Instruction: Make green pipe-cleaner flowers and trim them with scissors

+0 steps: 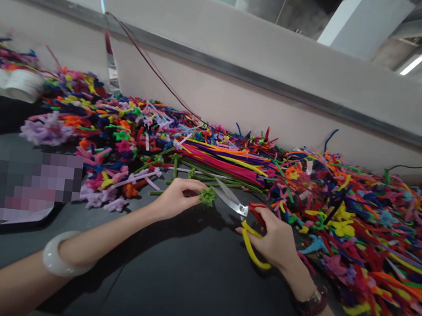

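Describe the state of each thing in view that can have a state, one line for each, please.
Left hand: pinching a green pipe-cleaner flower.
Right hand: closed on the red and yellow grips of the scissors.
Scissor blades: slightly open, beside the flower.
Straight pipe cleaners: lying in a loose bunch.
Twisted pipe-cleaner shapes: heaped in a colourful pile.

Pipe cleaners (358, 229) lie heaped on the table (190, 286) ahead of me and off to both sides, banked against the wall (240, 95) behind them.
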`<state>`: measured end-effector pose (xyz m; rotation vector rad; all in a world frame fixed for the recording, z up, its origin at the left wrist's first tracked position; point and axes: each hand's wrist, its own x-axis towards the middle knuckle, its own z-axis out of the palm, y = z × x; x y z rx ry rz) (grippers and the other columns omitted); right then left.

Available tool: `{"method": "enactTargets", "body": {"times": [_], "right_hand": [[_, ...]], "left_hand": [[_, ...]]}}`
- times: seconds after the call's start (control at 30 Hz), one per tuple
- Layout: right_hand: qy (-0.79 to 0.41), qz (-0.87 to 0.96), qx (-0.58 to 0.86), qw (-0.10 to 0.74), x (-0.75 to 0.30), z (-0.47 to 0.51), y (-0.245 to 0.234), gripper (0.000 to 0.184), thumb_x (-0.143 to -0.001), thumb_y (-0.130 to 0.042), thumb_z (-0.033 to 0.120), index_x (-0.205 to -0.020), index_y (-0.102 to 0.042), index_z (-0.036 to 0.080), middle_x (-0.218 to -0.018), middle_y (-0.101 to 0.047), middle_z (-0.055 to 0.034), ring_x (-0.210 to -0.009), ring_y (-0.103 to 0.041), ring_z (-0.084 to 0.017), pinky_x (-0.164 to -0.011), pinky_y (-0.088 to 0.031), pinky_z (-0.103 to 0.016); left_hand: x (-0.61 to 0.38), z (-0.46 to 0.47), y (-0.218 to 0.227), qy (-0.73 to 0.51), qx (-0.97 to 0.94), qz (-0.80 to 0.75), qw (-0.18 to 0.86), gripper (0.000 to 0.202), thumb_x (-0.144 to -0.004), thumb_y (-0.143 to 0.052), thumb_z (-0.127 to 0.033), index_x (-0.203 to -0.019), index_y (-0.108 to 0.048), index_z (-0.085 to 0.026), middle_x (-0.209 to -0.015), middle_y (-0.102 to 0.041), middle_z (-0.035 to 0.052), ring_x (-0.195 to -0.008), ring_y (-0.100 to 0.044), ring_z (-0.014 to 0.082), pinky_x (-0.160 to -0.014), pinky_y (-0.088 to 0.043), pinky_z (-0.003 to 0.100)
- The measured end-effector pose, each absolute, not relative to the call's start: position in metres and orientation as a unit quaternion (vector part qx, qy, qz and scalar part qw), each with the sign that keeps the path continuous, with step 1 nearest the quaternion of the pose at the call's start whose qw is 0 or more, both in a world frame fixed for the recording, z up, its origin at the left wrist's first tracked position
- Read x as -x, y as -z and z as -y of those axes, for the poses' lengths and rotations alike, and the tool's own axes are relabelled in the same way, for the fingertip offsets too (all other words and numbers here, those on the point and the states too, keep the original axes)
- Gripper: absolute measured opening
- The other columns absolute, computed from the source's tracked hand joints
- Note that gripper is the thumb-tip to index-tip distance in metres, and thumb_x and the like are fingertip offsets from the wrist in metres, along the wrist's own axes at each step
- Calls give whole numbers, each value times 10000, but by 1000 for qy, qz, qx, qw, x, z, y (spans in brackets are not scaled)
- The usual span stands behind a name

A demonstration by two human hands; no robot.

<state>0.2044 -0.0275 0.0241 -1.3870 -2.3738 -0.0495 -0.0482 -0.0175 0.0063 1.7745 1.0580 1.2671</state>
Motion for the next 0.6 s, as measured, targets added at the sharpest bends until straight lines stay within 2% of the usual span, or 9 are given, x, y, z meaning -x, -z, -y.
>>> {"method": "enactTargets", "body": {"times": [0.17, 0.37, 0.47, 0.6], "right_hand": [[39, 826, 529, 188, -206, 26, -24, 439, -699, -519, 486, -999, -522, 165, -948, -626, -81, -855, -591, -233, -708, -454, -310], [27, 847, 500, 179, -205, 27, -24, 466, -694, -525, 494, -1011, -515, 152, -980, -616, -87, -887, -581, -226, -731, -447, -300], [46, 822, 538, 182, -205, 26, -26, 464, -694, -519, 509, -998, -528, 158, -920, -633, -79, -816, -599, -231, -669, -452, -303], [29, 830, 524, 190, -206, 28, -30, 422, -698, -538, 469, -981, -538, 156, -816, -647, -65, -659, -604, -181, -586, -444, -260]], "left_hand": [[48, 17, -6, -486, -690, -405, 351, 109, -676, -550, -150, -684, -657, -130, -793, -659, 67, -711, -610, 147, -593, -490, 207], [48, 18, -6, -485, -692, -404, 351, 119, -656, -540, -95, -674, -652, -131, -809, -660, 64, -729, -611, 146, -611, -492, 205], [48, 18, -7, -484, -689, -409, 352, 116, -667, -549, -128, -698, -660, -123, -809, -659, 76, -720, -614, 151, -600, -492, 207], [49, 17, -5, -487, -685, -428, 331, 146, -653, -529, -97, -693, -666, -124, -816, -666, 77, -716, -619, 156, -596, -496, 212]]}}
